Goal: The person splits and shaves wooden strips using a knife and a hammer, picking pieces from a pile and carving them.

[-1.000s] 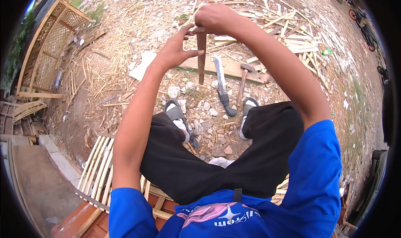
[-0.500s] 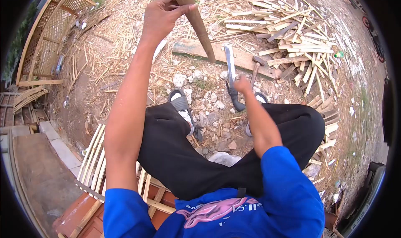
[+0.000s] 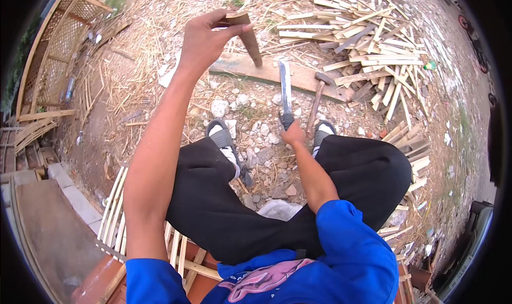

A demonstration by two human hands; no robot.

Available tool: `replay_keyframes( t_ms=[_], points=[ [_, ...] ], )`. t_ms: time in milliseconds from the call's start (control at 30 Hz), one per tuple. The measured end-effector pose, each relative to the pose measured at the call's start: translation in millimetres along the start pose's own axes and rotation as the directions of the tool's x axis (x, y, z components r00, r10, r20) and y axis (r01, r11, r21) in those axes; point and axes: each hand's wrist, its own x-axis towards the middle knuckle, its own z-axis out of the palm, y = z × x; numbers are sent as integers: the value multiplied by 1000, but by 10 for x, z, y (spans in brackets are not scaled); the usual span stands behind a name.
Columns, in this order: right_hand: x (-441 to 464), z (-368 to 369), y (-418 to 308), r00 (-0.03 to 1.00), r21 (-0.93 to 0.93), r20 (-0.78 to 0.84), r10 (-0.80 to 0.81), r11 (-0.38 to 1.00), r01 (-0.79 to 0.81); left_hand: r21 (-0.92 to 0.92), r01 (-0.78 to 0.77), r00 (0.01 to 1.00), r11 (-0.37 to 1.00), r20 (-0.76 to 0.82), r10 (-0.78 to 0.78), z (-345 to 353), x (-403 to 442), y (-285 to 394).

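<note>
A dark, tapering wooden strip is pinched near its top by my left hand, its narrow end pointing down at the board. My right hand is closed around the black handle of a machete. The blade points away from me, its tip at a thick wooden board lying on the ground. Right of the blade, a hammer rests with its head on the board and its handle toward my foot.
A large pile of split wood strips spreads at the upper right. Lattice panels stand at the far left. Slatted wood lies beside my left leg. Stones and straw cover the ground between my feet.
My right hand left the wooden strip, came down and took hold of the machete's handle. My left hand moved left and kept the strip, which has tilted.
</note>
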Motion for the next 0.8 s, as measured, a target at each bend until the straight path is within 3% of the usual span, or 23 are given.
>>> replay_keyframes(
  t_ms=[133,167,267,367,467,533,567,667,733,800],
  points=[
    [-92,-241,-101,989,272,-147,-6,961,46,44,59,998,997,32,-60,-30,-61,125],
    [61,-221,-61,990,439,-143,-10,895,73,32,32,999,999,27,-33,-23,-66,70],
    [-226,-1008,-359,999,715,28,-21,699,-5,-23,30,999,999,42,-29,-26,-114,62],
    [-355,-1783,-613,985,677,-129,-115,715,172,-95,-35,999,995,-2,35,6,-133,-15],
    [-884,-2713,-906,913,569,-313,-260,718,400,-89,-1,1000,996,-25,-1,-4,-177,127],
    [-1434,-3203,-996,856,527,-365,-366,676,515,-91,54,998,994,-28,-56,-8,-212,217],
    [-1686,-3339,-1010,842,544,-351,-411,642,540,-142,-4,999,990,-32,-1,27,-215,199],
    [-2368,-3308,-866,781,625,-339,-524,495,603,-122,-60,997,991,-50,54,115,-212,115],
    [-2560,-3091,-753,796,640,-339,-502,497,586,-79,69,997,994,39,-66,89,-218,189],
    [-2631,-2818,-768,762,630,-387,-519,455,630,-139,-75,996,987,-53,68,138,-218,167]
  ],
)
